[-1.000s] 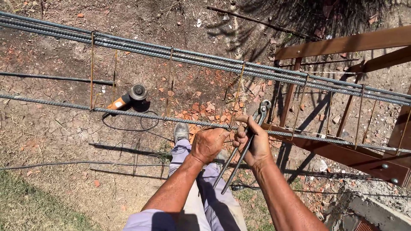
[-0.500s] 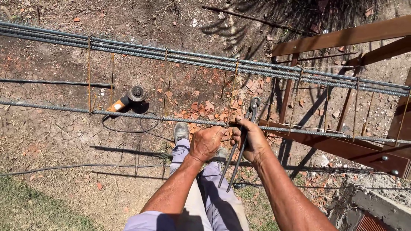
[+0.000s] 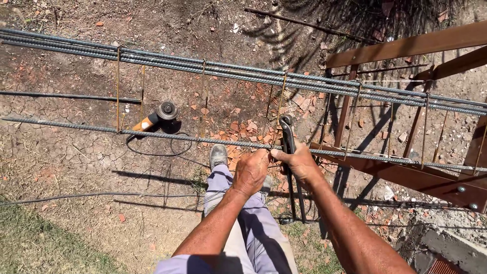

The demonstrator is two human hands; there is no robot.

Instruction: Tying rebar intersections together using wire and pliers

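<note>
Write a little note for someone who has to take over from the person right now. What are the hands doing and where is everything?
Left hand: closed on the near rebar of the rebar cage, beside the stirrup.
Right hand: gripping the pincers, whose head points up at the bar where the stirrup crosses it.
Angle grinder: lying on the dirt below the cage, cord looped beside it.
Done: several stirrups hang along the bars.
Left: whether this joint is tied cannot be seen; hands cover it.
</note>
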